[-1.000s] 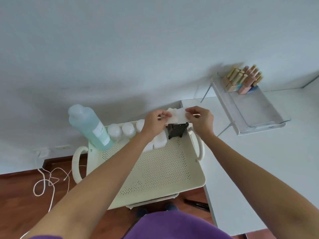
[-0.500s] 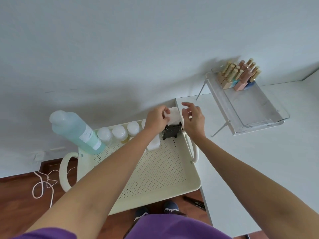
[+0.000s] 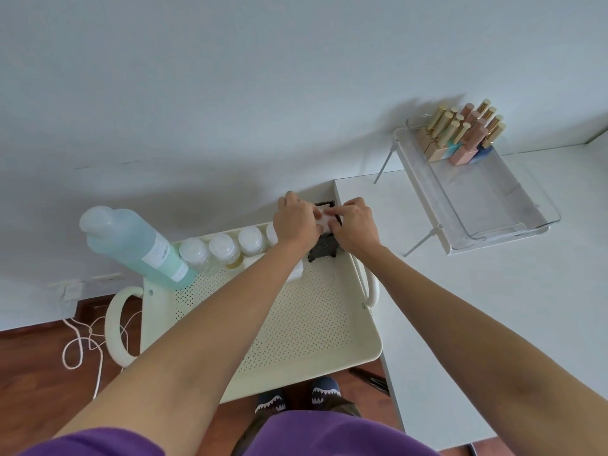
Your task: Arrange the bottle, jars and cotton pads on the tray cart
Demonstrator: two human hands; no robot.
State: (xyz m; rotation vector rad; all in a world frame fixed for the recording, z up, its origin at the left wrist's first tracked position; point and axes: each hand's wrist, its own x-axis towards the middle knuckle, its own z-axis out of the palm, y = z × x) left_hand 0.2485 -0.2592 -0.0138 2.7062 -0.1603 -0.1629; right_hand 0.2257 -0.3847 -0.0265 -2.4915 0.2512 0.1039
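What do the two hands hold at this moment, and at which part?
Both the left hand and the right hand hold a white cotton pad by its side edges, over the black holder.

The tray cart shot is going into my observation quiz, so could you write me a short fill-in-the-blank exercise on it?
1. The big bottle at the far left corner of the tray cart holds a pale ____ liquid.
2. The left hand and right hand together press white cotton pads into a small ____ holder.
3. The jars stand in a row along the tray's ____ edge.

Missing words: blue-green; black; far
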